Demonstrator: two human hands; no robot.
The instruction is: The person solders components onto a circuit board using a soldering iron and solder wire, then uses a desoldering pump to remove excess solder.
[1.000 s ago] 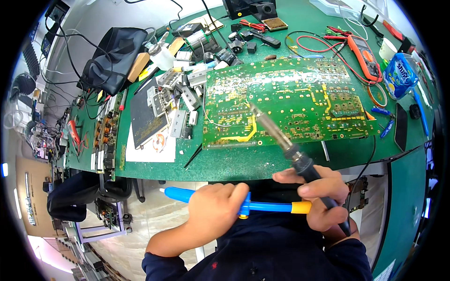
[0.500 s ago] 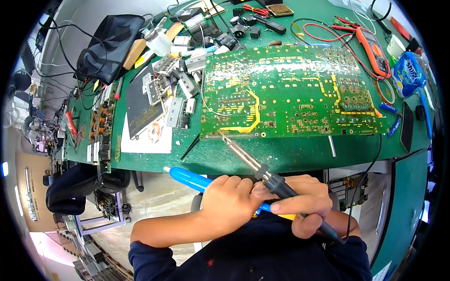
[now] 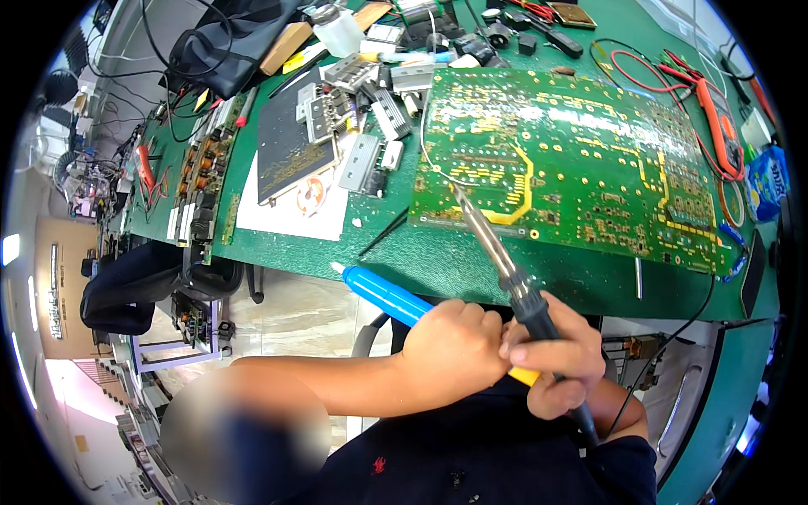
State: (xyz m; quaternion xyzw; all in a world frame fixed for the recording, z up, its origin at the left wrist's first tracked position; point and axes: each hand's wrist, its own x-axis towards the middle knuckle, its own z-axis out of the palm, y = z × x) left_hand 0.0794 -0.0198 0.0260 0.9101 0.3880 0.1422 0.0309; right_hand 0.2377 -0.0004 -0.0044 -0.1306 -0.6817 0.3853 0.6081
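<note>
My left hand (image 3: 454,347) is closed around a blue solder sucker (image 3: 385,295), its white nozzle pointing left over the table's front edge and its yellow end showing beside my other hand. In my right hand (image 3: 560,353) is a soldering iron (image 3: 498,248) with a dark handle, held like a pen. Both hands touch each other in front of the table. The iron's tip reaches the left part of a large green circuit board (image 3: 581,181), close to the end of a thin, light-coloured wire (image 3: 423,143) curving over it. Whether the tip touches the board I cannot tell.
Left of the board lie metal heat sinks (image 3: 362,164), a dark panel (image 3: 290,156) on white paper (image 3: 261,210) and black tweezers (image 3: 385,232). A red multimeter (image 3: 715,126) with leads stands at the right. The iron's cord (image 3: 665,353) hangs on the right.
The view has shifted, moving the table's things rightward in the picture. Relative to the board, the iron's tip has gone from the front left edge farther in, near the wire's end. Both grips stay.
</note>
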